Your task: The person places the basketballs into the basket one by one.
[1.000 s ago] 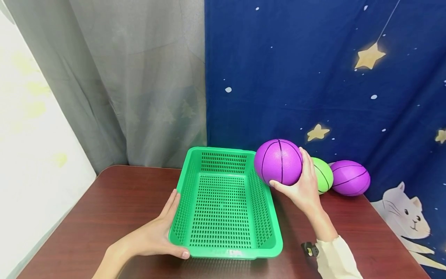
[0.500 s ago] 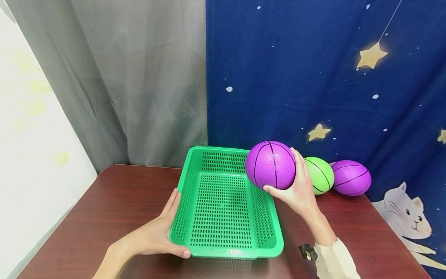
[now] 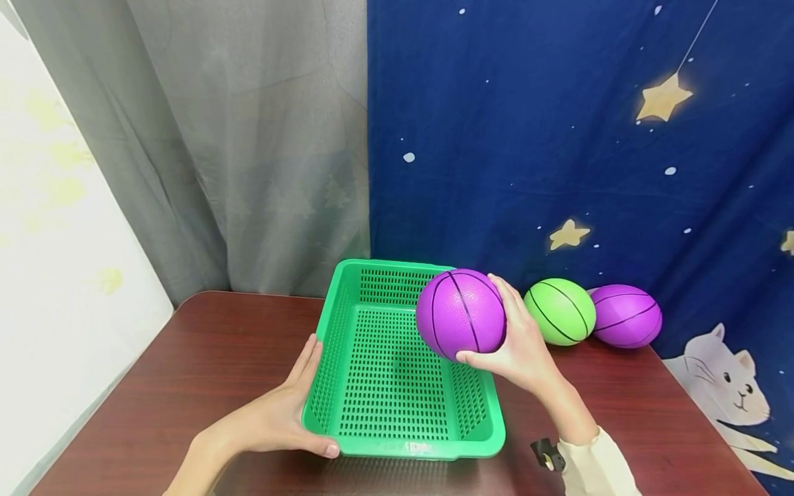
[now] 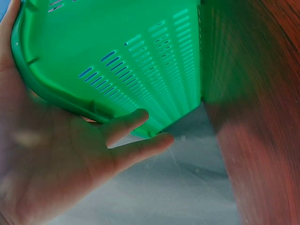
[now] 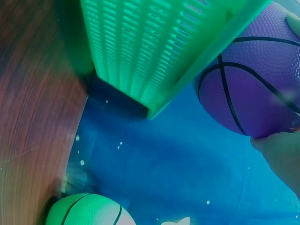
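Observation:
A purple toy basketball (image 3: 459, 313) with black lines is in my right hand (image 3: 524, 348), which grips its right side with the thumb low in front. The ball is held over the right rim of a green perforated plastic basket (image 3: 384, 372). My left hand (image 3: 279, 420) rests against the basket's near left corner, thumb along the front rim and fingers extended along the left side. In the left wrist view those fingers (image 4: 140, 150) look straight under the rim. The right wrist view shows the thumb (image 5: 276, 150) against the ball; most other fingers are out of sight.
On the reddish-brown table (image 3: 248, 344), a green ball (image 3: 560, 311) and another purple ball (image 3: 626, 317) sit side by side right of the basket. A grey curtain (image 3: 291, 138) and a blue starry curtain (image 3: 496, 138) hang behind the table.
My right hand has carried the purple basketball left and slightly down, from beside the basket's right rim to over it. More of the green ball shows now. The left hand and basket stay put.

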